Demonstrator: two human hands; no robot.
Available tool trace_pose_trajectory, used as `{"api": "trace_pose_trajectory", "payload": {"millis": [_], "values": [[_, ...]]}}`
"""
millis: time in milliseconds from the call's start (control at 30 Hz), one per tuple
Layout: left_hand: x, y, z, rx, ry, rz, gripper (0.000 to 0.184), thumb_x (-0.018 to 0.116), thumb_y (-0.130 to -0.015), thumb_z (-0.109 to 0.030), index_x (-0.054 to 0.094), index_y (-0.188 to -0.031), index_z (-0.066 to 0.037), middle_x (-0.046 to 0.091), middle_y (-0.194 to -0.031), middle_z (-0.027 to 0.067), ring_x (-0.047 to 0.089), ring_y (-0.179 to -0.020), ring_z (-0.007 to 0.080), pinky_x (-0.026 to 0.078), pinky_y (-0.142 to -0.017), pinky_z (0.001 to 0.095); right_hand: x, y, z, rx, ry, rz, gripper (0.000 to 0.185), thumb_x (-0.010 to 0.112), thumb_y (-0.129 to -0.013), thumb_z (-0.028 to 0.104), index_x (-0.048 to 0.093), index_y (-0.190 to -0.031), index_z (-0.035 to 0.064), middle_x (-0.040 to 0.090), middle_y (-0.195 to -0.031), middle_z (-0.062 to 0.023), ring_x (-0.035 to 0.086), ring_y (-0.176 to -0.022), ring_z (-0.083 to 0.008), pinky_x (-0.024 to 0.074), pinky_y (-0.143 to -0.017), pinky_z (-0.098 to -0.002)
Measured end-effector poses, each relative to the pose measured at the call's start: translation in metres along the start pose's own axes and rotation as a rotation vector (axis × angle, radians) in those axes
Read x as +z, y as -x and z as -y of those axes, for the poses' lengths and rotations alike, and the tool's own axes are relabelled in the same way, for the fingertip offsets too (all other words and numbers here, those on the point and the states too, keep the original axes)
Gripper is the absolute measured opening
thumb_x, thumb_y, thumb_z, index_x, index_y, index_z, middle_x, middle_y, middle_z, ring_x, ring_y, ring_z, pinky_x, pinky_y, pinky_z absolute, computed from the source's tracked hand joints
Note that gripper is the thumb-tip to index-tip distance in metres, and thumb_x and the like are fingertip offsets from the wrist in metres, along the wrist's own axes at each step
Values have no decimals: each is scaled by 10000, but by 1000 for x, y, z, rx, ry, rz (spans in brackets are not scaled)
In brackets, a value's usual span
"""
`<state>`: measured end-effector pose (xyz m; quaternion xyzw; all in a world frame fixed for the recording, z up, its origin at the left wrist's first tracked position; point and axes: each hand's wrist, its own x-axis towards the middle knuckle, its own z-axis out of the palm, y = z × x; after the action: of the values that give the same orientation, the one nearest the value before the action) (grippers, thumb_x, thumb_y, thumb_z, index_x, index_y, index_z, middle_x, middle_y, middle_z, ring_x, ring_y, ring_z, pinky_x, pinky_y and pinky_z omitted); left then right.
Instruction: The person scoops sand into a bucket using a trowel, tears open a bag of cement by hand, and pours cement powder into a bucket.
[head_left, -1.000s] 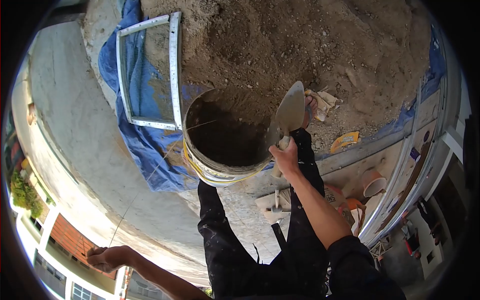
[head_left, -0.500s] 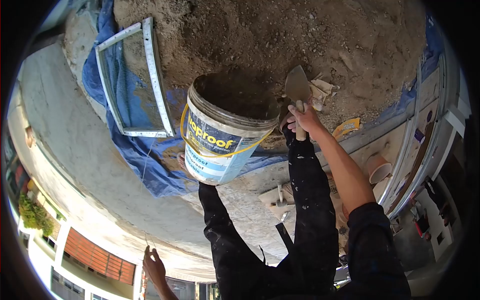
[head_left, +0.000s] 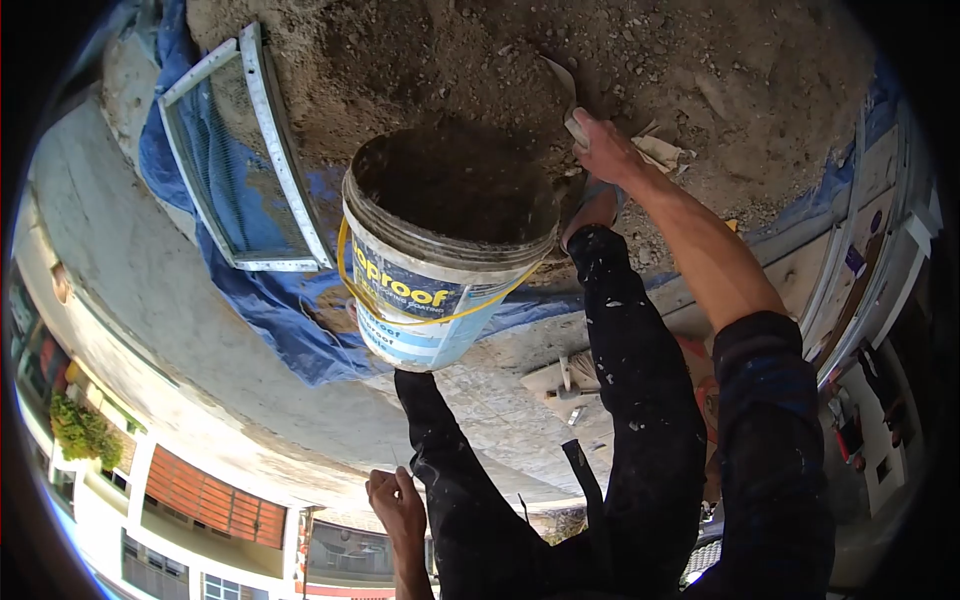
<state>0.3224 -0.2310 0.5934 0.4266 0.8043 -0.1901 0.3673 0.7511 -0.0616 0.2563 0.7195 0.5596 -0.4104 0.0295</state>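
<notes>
My right hand (head_left: pixel 608 150) is wrapped round the handle of a trowel (head_left: pixel 562 82), its thin blade tilted edge-on against the heap of brown sandy soil (head_left: pixel 690 60). Just left of that hand stands a white bucket (head_left: pixel 440 345) with a yellow handle and a blue label. Dark, earthy material (head_left: pixel 455 185) shows inside the bucket. Low in the view, my left hand (head_left: pixel 397 505) is raised beside my left leg, fingers pinched together. A thin pale sliver seems to stick up from them, too small to name.
A framed mesh screen (head_left: pixel 268 150) lies at left over a blue tarp (head_left: pixel 290 340). Torn paper (head_left: pixel 660 152) rests on the soil by my right wrist. A hammer-like tool (head_left: pixel 566 378) lies on the concrete floor. Boards and rails (head_left: pixel 870 230) run along the right.
My right hand has moved the trowel up and away from beside the bucket, turning its blade edge-on. My left hand has shifted right and its fingers have drawn together.
</notes>
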Motion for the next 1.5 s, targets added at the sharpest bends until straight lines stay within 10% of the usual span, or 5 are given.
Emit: {"api": "trace_pose_trajectory", "payload": {"millis": [233, 367, 867, 1167, 1500], "values": [[13, -40, -76, 592, 52, -284, 221, 473, -756, 71, 393, -560, 9, 545, -753, 119, 536, -766, 256, 446, -743, 398, -43, 66, 41, -453, 498, 228, 384, 638, -803, 120, 521, -1169, 129, 651, -814, -204, 645, -819, -416, 512, -702, -499], [29, -55, -94, 172, 801, 17, 145, 455, -806, 92, 443, -707, -14, 519, -650, 55, 434, -534, 74, 358, -478, 223, -91, 49, 70, -216, 160, 91, 320, 636, -812, 122, 554, -1117, 72, 658, -892, -230, 630, -833, -428, 512, -687, -485], [63, -172, -205, 94, 768, -365, 598, 734, -823, -295, 396, -1152, 71, 470, -998, 178, 484, -917, 276, 393, -850, 361, -15, -198, 141, -414, 166, 143, 365, 574, -840, 71, 538, -1202, 56, 647, -1083, -208, 617, -980, -408, 514, -812, -456], [88, -213, -223, 263, 713, -735, 337, 634, -826, -180, 534, -1073, 25, 471, -970, 173, 465, -921, 329, 363, -843, 437, -108, -37, 119, -448, 442, 177, 273, 608, -832, 118, 515, -1087, 89, 639, -812, -216, 624, -806, -426, 502, -693, -528], [95, -226, -220, 268, 732, -692, 247, 532, -806, -122, 546, -1000, 30, 471, -950, 168, 447, -927, 331, 353, -865, 419, -113, -218, 129, -158, 175, -58, 243, 530, -848, 34, 537, -1091, 37, 639, -1040, -230, 602, -981, -443, 503, -806, -511]]}}
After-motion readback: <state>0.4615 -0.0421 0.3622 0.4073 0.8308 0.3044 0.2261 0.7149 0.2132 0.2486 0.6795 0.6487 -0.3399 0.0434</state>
